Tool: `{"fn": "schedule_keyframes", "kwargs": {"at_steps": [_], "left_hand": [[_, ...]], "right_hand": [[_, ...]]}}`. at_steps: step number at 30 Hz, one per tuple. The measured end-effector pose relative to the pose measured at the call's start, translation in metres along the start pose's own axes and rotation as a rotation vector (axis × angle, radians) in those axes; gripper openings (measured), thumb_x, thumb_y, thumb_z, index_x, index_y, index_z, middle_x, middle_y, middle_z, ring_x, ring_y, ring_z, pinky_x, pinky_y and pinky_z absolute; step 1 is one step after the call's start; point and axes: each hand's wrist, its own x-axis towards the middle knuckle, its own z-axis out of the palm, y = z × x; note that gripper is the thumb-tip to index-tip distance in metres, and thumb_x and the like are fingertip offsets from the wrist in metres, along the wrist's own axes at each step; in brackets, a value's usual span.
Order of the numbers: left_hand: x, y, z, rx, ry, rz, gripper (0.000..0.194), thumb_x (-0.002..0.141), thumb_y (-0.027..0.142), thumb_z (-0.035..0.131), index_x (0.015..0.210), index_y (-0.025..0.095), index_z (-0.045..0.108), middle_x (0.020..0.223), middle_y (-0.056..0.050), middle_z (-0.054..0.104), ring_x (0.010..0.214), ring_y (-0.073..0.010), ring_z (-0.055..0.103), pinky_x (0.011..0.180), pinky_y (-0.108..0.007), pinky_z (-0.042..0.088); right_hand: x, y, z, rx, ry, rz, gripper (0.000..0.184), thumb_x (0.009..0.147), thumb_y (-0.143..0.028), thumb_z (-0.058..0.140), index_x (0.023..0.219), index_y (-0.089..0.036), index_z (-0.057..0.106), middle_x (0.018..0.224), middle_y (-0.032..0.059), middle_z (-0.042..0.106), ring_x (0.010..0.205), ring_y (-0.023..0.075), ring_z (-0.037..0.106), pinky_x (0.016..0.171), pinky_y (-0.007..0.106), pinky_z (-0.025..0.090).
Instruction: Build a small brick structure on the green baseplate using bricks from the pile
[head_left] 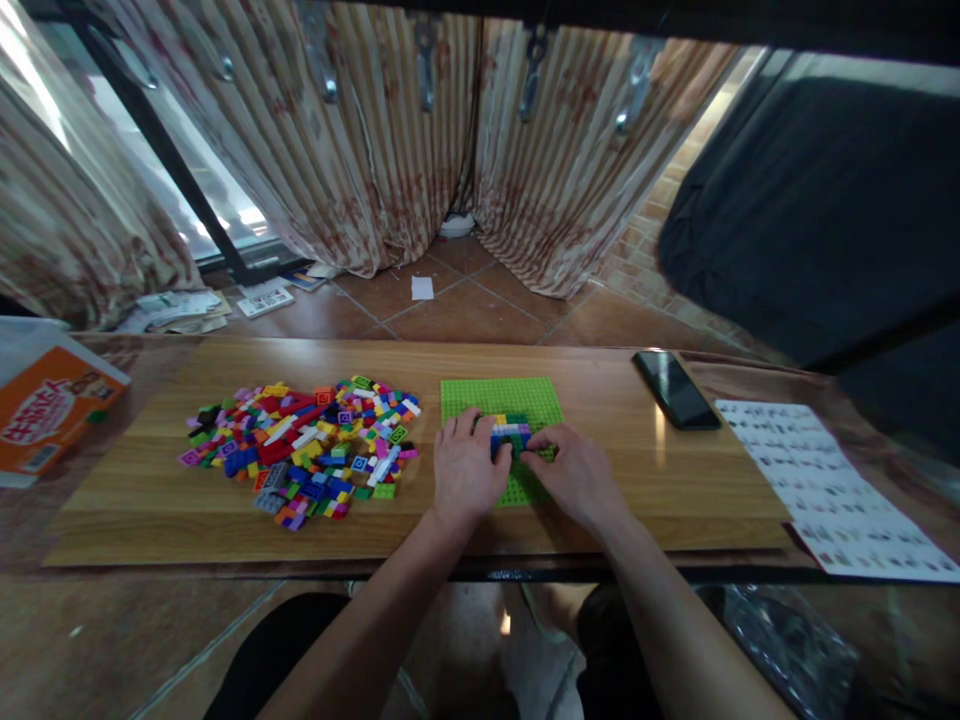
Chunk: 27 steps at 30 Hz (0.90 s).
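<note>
A green studded baseplate [517, 392] lies on the wooden board, with a low structure of toy bricks [511, 432] in white, yellow, blue, green and purple on it. My left hand [469, 468] curls over the left side of this structure, its thumb against the near edge. From the other side, my right hand [576, 475] pinches thumb and fingers together at the structure's right front corner. Whatever sits between those fingertips is too small and covered to name. Part of the baseplate is hidden under both hands.
To the left spreads a pile of loose toy bricks [307, 450] in many colours. A black phone [676, 388] and a printed sheet [832, 490] lie to the right. An orange and white package [56, 405] stands at the far left. Curtains [375, 150] hang beyond the wooden board [420, 530].
</note>
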Motion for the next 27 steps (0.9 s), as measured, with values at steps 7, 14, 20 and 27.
{"fn": "schedule_keyframes", "kwargs": {"at_steps": [7, 14, 20, 27], "left_hand": [[0.000, 0.000, -0.001, 0.014, -0.002, 0.007, 0.036, 0.087, 0.034, 0.060, 0.119, 0.016, 0.063, 0.128, -0.012, 0.060, 0.112, -0.0307, 0.053, 0.098, -0.045, 0.044], [0.003, -0.006, -0.001, -0.094, 0.007, 0.023, 0.030, 0.091, 0.029, 0.057, 0.116, 0.015, 0.064, 0.126, -0.014, 0.061, 0.115, -0.0301, 0.056, 0.101, -0.048, 0.046], [0.013, -0.018, -0.008, -0.316, 0.028, -0.072, 0.027, 0.091, 0.011, 0.046, 0.110, 0.011, 0.065, 0.119, -0.015, 0.064, 0.115, -0.0249, 0.060, 0.105, -0.042, 0.048], [0.013, -0.019, -0.014, -0.380, 0.025, -0.079, 0.024, 0.086, 0.011, 0.054, 0.108, 0.012, 0.064, 0.118, -0.015, 0.064, 0.107, -0.0245, 0.064, 0.099, -0.044, 0.052]], "right_hand": [[0.002, 0.000, 0.002, 0.009, 0.002, 0.009, 0.005, 0.081, -0.023, 0.069, 0.081, -0.022, 0.073, 0.092, 0.0037, 0.072, 0.086, 0.0205, 0.065, 0.077, 0.030, 0.043], [0.009, 0.010, 0.003, 0.135, 0.142, 0.071, 0.024, 0.088, -0.037, 0.058, 0.090, -0.018, 0.073, 0.089, 0.0065, 0.072, 0.077, 0.0203, 0.063, 0.072, 0.032, 0.045], [0.011, 0.008, 0.015, 0.100, 0.153, 0.052, 0.039, 0.088, -0.045, 0.057, 0.109, -0.013, 0.066, 0.103, 0.0130, 0.069, 0.087, 0.0241, 0.064, 0.079, 0.036, 0.048], [0.013, 0.005, 0.018, -0.001, 0.108, 0.108, 0.031, 0.085, -0.040, 0.066, 0.105, -0.016, 0.066, 0.105, 0.0125, 0.066, 0.094, 0.0248, 0.064, 0.082, 0.036, 0.048]]}}
